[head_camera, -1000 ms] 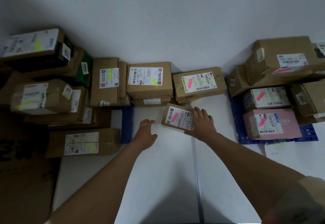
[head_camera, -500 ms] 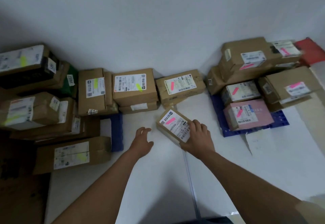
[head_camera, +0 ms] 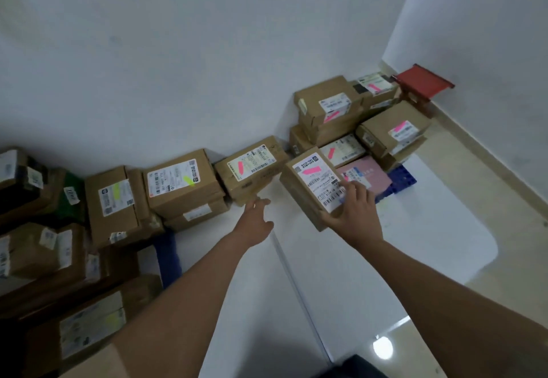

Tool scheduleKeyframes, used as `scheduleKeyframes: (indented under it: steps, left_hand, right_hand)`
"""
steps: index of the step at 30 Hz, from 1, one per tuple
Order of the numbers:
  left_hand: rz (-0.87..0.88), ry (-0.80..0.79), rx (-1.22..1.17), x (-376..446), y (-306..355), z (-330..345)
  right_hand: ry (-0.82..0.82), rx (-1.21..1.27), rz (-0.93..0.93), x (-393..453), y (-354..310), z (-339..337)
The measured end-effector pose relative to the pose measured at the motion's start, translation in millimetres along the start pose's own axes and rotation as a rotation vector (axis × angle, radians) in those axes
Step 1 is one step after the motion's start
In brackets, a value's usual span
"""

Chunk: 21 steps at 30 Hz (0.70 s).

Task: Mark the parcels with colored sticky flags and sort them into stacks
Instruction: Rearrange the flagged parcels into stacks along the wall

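My right hand (head_camera: 351,210) grips a small cardboard parcel (head_camera: 308,188) with a pink flag on its white label, lifted off the floor and tilted. It hangs just in front of the pink-flag stack (head_camera: 355,122) at the right, above a pink box (head_camera: 369,174). My left hand (head_camera: 256,219) is open and empty, fingers spread, close to a pink-flagged box (head_camera: 252,167) against the wall. Boxes with yellow flags (head_camera: 181,185) are piled on the left.
A blue pallet (head_camera: 401,180) lies under the right stack, another blue pallet (head_camera: 169,254) under the left pile. A red stool (head_camera: 424,81) stands in the far right corner. White sheets (head_camera: 385,259) cover the floor between the stacks; the wall runs behind everything.
My right hand has lifted the pink-flagged parcel off the floor and carried it right toward the pink stack. The view has swung right. My left hand stays open.
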<state>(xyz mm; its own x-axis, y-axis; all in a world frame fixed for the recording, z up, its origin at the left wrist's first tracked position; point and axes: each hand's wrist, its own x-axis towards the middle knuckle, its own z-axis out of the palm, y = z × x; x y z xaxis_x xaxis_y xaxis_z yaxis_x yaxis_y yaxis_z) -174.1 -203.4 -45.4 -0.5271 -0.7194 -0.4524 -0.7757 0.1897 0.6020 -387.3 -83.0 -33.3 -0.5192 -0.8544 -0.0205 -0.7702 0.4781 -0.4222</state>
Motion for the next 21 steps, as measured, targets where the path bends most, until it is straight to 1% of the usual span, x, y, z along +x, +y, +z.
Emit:
scheduleKeyframes:
  steps: [4,7,10,14,21]
  left_hand:
    - [0.067,-0.008,0.037,17.7,28.8,-2.2]
    - [0.096,0.006,0.07,28.1,47.3,-2.9]
    - [0.104,0.027,0.081,38.6,60.6,-0.5]
    - [0.115,0.052,0.173,49.0,72.4,0.9]
    - [0.092,0.017,0.193,65.2,88.5,-1.0]
  right_hand:
    - [0.102,0.015,0.169,20.0,25.6,-24.6]
    - [0.119,-0.019,0.251,34.4,41.1,-34.3]
    - [0.093,-0.046,0.289,48.6,49.6,-35.2]
    - [0.081,-0.059,0.295,66.6,55.8,-34.9]
    - [0.046,-0.061,0.288,92.2,65.1,-29.8]
